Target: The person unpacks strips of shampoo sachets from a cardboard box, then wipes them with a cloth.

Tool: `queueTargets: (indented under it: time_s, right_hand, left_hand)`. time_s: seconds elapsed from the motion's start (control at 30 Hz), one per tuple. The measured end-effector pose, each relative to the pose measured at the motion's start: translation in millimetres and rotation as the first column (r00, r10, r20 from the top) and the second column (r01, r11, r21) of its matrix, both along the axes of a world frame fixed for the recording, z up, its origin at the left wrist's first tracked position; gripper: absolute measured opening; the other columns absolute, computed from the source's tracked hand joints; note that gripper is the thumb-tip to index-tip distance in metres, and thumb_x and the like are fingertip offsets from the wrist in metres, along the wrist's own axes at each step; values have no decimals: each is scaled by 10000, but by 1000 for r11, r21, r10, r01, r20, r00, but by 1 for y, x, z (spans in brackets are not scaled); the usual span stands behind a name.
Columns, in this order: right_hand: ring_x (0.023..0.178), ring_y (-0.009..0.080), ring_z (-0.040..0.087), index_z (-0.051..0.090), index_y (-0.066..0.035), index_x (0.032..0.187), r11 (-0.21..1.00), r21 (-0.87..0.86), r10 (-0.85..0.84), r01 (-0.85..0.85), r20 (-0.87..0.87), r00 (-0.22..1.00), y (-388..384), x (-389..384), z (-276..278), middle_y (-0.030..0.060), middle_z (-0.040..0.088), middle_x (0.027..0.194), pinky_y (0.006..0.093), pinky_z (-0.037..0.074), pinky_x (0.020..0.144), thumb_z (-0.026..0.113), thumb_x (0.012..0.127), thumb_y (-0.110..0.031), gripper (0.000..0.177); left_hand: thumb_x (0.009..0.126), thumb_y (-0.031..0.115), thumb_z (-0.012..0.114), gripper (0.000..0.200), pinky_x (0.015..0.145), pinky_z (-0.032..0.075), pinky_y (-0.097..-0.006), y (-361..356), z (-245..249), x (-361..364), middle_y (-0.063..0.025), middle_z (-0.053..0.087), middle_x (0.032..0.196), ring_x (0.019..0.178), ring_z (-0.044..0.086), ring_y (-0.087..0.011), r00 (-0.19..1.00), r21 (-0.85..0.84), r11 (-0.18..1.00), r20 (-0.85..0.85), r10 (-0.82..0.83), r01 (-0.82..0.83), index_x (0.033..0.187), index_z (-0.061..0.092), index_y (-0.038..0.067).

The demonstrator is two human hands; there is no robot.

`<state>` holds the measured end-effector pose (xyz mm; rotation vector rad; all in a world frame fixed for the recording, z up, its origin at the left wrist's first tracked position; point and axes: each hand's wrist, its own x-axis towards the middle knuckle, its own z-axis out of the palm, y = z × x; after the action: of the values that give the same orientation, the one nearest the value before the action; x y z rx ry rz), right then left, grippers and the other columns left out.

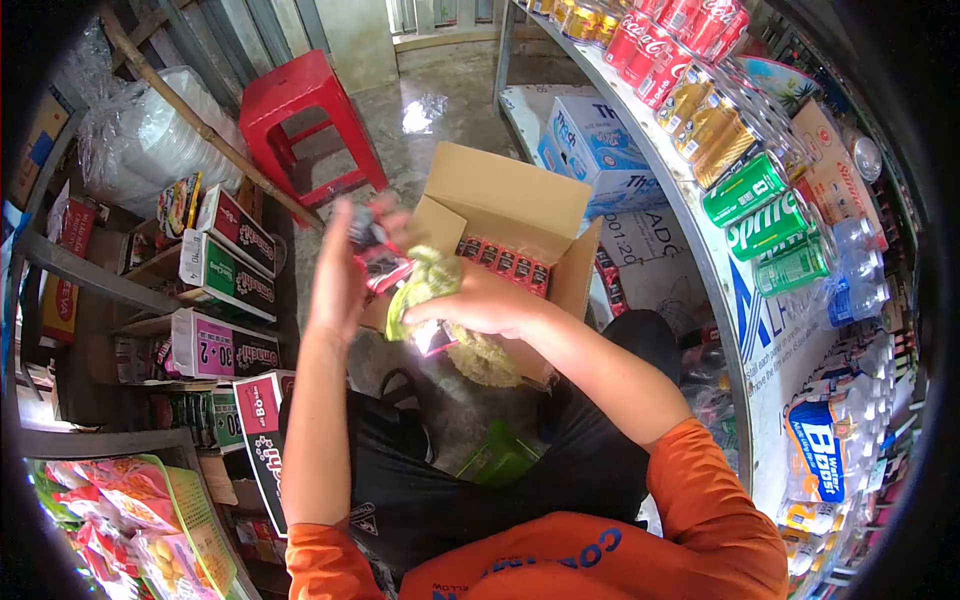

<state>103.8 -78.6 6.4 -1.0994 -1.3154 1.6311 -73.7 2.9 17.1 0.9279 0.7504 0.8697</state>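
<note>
My right hand (pixel 475 303) is closed around a fuzzy yellow-green cloth (pixel 432 278), which hangs down below the fingers. A red and dark packet (pixel 385 268) lies against my left hand (pixel 345 265); that hand is smeared by motion, so its grip is unclear. Both hands are close together over the near left part of an open cardboard box (pixel 510 195). Inside the box stand several red packs (pixel 505 262) in rows, partly hidden by my right hand and forearm.
A red plastic stool (pixel 300 95) stands beyond the box at the left. Shelves with noodle cartons (pixel 225 345) line the left side. A curved shelf with Sprite cans (pixel 765 225) and bottles runs along the right. A green object (pixel 498 455) lies between my legs.
</note>
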Motion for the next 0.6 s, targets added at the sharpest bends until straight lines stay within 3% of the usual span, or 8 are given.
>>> queueTargets:
  time_s: [0.07, 0.17, 0.3, 0.33, 0.37, 0.47, 0.57, 0.6]
  right_hand:
    - [956, 157, 689, 571, -51, 1296, 988, 35, -150, 151, -32, 988, 2, 3, 3, 62, 716, 1085, 324, 569, 831, 774, 842, -102, 500]
    - [928, 148, 702, 598, -46, 1266, 974, -130, -212, 186, -229, 950, 2, 11, 9, 59, 722, 1054, 317, 578, 803, 761, 870, -105, 432]
    - [913, 149, 720, 665, -28, 1155, 951, -102, -309, 291, -288, 906, 5, 19, 16, 72, 738, 1013, 320, 596, 787, 757, 896, -120, 290]
    - [919, 168, 724, 669, -26, 1147, 935, -89, -354, 344, -320, 879, 8, 24, 17, 80, 738, 1021, 329, 597, 795, 762, 898, -138, 288]
    - [923, 176, 722, 668, -30, 1137, 911, -71, -404, 405, -340, 849, 14, 28, 13, 82, 736, 1018, 338, 595, 799, 767, 894, -144, 286]
    - [923, 172, 716, 666, -34, 1147, 890, -148, -455, 432, -367, 812, 15, 40, 30, 85, 734, 1024, 347, 593, 799, 775, 883, -143, 305]
    - [918, 164, 711, 664, -33, 1164, 888, -174, -460, 426, -340, 820, 14, 39, 28, 87, 731, 1031, 343, 588, 799, 777, 877, -154, 331]
    - [919, 163, 711, 665, -35, 1173, 919, -110, -394, 379, -281, 875, 14, 37, 24, 90, 731, 1035, 341, 587, 798, 773, 879, -164, 339]
  left_hand:
    - [1047, 518, 497, 621, 1101, 445, -386, -11, -7, 16, -131, 648, 1360, 1217, 636, -227, 980, -95, 976, 39, -194, 197, 1434, 561, 35]
    - [1052, 490, 530, 650, 1108, 453, -402, -8, -8, 17, -167, 604, 1381, 1274, 588, -266, 985, -125, 986, 151, -89, 108, 1471, 459, -3]
    - [992, 728, 413, 954, 1109, 457, -415, -5, -17, 15, -258, 494, 1485, 1289, 584, -310, 966, -214, 966, 242, -91, 145, 1565, 258, -19]
    - [962, 787, 381, 1046, 1124, 436, -442, -5, -23, 20, -310, 438, 1518, 1326, 556, -343, 994, -288, 956, 105, -22, 51, 1593, 191, -25]
    - [978, 777, 348, 967, 1058, 483, -431, -6, -26, 24, -194, 621, 1371, 1183, 650, -282, 990, -226, 967, 104, -97, 119, 1588, 256, 33]
    - [969, 805, 298, 1000, 1129, 422, -393, -12, -25, 34, -192, 605, 1401, 1248, 617, -288, 959, -145, 949, -5, -283, 279, 1592, 279, 23]
    - [975, 799, 292, 967, 1160, 390, -409, -16, -26, 35, -177, 602, 1409, 1283, 597, -294, 888, -193, 868, 75, -453, 458, 1563, 364, 35]
    - [985, 781, 303, 922, 1155, 397, -424, -27, -13, 41, -173, 598, 1419, 1283, 597, -289, 950, -177, 934, 52, -308, 312, 1511, 452, 38]
